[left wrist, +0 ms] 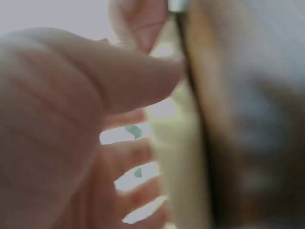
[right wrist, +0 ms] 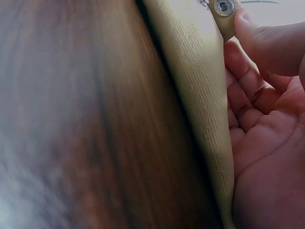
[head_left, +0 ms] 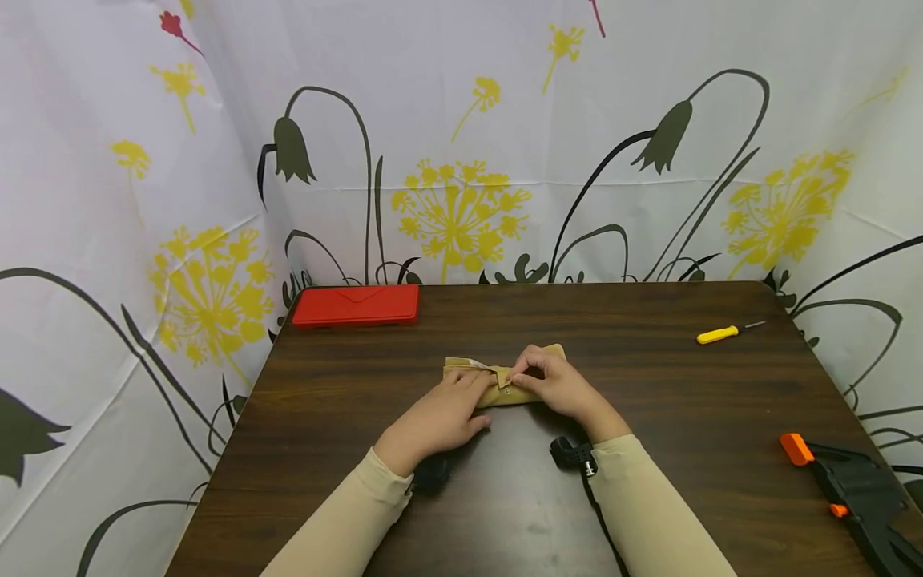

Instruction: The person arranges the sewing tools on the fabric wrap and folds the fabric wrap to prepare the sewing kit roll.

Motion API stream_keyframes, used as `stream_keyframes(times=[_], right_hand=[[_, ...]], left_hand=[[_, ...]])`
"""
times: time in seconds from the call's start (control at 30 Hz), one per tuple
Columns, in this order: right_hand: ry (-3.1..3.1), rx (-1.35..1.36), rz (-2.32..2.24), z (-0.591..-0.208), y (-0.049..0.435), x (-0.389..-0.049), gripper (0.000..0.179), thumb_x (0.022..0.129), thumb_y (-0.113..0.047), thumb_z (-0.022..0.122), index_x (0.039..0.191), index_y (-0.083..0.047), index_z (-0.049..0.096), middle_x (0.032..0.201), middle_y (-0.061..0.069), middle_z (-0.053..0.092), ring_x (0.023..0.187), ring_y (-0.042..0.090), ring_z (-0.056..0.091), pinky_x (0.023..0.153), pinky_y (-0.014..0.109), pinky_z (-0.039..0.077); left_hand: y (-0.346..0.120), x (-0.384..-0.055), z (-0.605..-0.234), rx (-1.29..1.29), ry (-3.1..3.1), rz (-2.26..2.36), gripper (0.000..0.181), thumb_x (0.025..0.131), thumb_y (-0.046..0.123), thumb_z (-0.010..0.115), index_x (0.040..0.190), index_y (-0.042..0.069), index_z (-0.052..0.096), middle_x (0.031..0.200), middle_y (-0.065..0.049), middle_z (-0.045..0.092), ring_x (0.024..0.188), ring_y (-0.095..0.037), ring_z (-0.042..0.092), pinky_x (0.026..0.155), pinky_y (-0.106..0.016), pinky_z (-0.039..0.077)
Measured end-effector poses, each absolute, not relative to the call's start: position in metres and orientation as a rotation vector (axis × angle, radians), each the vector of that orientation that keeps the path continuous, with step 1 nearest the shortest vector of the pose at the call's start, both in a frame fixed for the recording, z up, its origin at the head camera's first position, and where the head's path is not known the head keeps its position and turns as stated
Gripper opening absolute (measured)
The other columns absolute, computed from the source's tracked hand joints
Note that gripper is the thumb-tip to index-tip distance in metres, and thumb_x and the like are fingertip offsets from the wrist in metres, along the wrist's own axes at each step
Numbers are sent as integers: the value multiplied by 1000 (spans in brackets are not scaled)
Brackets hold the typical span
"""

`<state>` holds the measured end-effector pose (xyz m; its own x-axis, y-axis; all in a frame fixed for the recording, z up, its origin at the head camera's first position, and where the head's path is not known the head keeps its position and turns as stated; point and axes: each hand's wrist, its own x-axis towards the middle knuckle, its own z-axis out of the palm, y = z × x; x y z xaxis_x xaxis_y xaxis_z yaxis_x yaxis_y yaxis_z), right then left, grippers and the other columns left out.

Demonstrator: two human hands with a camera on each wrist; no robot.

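Note:
A tan cloth pouch point(head_left: 496, 397), long and narrow, lies on the table in front of me. My left hand point(head_left: 441, 413) rests on its left part, fingers stretched over the cloth and thumb along the near side. With thumb and forefinger, my right hand point(head_left: 558, 386) pinches a short strap point(head_left: 502, 377) at the pouch's middle. In the right wrist view, a metal snap button point(right wrist: 224, 6) shows on that strap, right at the thumb tip, above the woven cloth. The left wrist view is blurred, with the pouch point(left wrist: 178, 157) under the spread fingers.
A red case point(head_left: 356, 306) lies at the table's back left. Toward the back right is a yellow-handled screwdriver point(head_left: 717, 335). A black and orange bar clamp point(head_left: 854, 489) lies at the right edge. Behind the wooden table point(head_left: 346, 361) hangs a flower-printed curtain point(head_left: 461, 104).

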<state>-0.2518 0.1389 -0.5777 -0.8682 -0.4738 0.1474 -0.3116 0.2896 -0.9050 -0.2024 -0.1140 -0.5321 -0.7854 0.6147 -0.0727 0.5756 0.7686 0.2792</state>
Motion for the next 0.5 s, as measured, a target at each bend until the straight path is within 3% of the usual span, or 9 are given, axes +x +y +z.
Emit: stream_keyframes(times=[0.1,0.3,0.5], right_hand=[[2400,-750,-1657,-578,137,-251,8,101,-12,76,95,-16,79,104,2,69,102,14,63,94,26,51],[2400,-743,-1665,-578,135,-250,14,100,-10,77,90,-20,79,102,1,66,100,16,60,90,27,50],[2415,-754,-1629,-575,135,-249,12,99,-12,78,90,-20,79,103,1,66,100,17,60,90,27,49]], left_hand=[[-117,-199,-526,943,2753,339,71,104,34,76,164,11,47,169,-11,48,158,-38,43,128,-54,40],[-118,-193,-522,859,2747,198,78,103,40,75,170,22,39,173,-13,39,160,-40,37,125,-65,38],[-117,-196,-522,796,2728,211,79,104,40,74,172,28,35,174,-11,35,161,-38,32,122,-65,36]])
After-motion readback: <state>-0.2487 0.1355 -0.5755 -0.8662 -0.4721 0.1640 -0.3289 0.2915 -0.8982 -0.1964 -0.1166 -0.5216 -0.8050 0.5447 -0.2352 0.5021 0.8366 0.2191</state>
